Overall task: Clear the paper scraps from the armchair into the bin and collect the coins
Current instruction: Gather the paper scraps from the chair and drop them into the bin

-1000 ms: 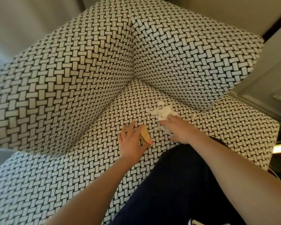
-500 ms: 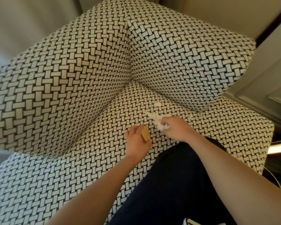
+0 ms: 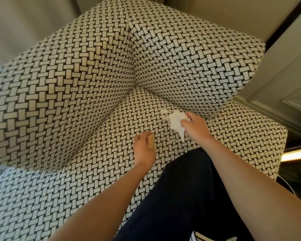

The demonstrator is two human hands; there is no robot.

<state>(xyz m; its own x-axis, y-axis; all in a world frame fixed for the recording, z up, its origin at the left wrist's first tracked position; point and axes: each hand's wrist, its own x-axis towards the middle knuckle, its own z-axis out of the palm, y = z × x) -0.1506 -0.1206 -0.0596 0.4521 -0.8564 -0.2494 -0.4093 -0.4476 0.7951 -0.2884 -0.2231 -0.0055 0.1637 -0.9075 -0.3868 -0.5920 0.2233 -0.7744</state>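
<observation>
The armchair (image 3: 76,87) has a black-and-white woven pattern, and I look down into its seat corner. My right hand (image 3: 195,124) is closed on a bunch of white paper scraps (image 3: 175,121) just above the seat, near the right cushion. One small white scrap (image 3: 163,111) lies loose on the seat just left of the bunch. My left hand (image 3: 143,148) rests on the seat, curled around a small tan block-like object (image 3: 30,144). No coins and no bin are in view.
My knee in dark trousers (image 3: 181,188) presses on the seat's front edge. A grey panelled wall (image 3: 285,75) stands close on the right. A lit strip (image 3: 295,153) glows low at the right.
My right hand has gathered the paper into a bunch and lifted it up and to the right, toward the right cushion. My left hand has stayed in place with the tan object.
</observation>
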